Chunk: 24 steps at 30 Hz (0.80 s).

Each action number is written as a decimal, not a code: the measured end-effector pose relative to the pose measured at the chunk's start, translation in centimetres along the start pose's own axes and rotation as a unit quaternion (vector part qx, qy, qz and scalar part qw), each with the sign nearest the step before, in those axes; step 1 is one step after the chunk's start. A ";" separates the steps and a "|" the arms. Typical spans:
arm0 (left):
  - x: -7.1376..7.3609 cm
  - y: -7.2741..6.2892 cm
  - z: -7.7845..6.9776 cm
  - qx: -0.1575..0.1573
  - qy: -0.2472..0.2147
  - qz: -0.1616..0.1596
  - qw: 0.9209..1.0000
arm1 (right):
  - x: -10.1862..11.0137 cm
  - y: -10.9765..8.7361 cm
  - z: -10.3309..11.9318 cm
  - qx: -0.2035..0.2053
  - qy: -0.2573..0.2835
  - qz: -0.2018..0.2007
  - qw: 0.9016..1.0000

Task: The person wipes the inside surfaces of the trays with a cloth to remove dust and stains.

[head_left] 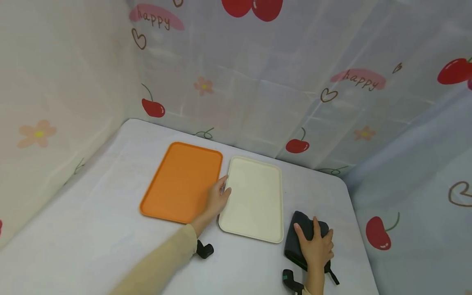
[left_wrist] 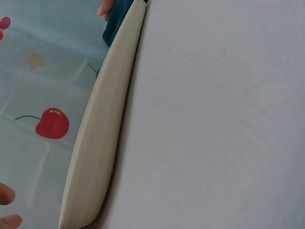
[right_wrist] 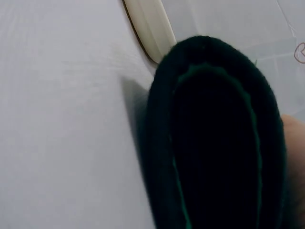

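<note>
A cream tray (head_left: 254, 200) lies on the white table, with my left hand (head_left: 214, 198) at its left edge. That hand's thumb and fingers are spread apart near the rim; in the left wrist view two fingertips (left_wrist: 7, 194) show apart from the tray's side wall (left_wrist: 102, 129). My right hand (head_left: 316, 248) holds a dark soft pouch (head_left: 296, 241) from above, thumb toward its left side and fingers bent over the right. A short strap (head_left: 334, 277) hangs from the pouch. Its rounded end with green stitching (right_wrist: 257, 143) fills the right wrist view.
An orange tray (head_left: 180, 184) lies left of the cream tray, close beside it. Patterned curtains (head_left: 250, 94) hang behind the table and at both sides. Black wrist-worn devices (head_left: 204, 249) sit by each wrist.
</note>
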State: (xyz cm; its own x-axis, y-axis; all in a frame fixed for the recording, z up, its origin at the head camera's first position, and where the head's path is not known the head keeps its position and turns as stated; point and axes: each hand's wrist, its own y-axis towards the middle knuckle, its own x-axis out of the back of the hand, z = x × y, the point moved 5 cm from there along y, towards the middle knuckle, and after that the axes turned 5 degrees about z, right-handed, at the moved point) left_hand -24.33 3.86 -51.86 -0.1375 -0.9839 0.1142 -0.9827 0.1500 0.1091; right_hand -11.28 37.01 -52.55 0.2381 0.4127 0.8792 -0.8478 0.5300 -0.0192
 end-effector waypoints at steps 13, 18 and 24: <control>-1.7 0.6 1.4 -0.006 0.081 -0.060 0.995 | -0.6 0.0 0.5 0.013 -0.030 -0.009 0.999; -1.9 0.5 1.6 -0.012 0.108 -0.094 0.990 | -0.6 -0.2 0.5 0.020 -0.037 -0.010 0.999; -2.0 0.5 1.4 -0.033 0.126 -0.117 0.984 | -0.7 -0.1 0.3 0.024 -0.040 -0.009 0.999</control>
State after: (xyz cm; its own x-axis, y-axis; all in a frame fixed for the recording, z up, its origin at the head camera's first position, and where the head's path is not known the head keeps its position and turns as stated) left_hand -24.72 5.80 -53.39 0.1359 -0.9380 0.3188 -0.9722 -0.0643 0.2253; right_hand -11.51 36.41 -53.03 0.2170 0.3414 0.9145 -0.8656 0.5004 0.0186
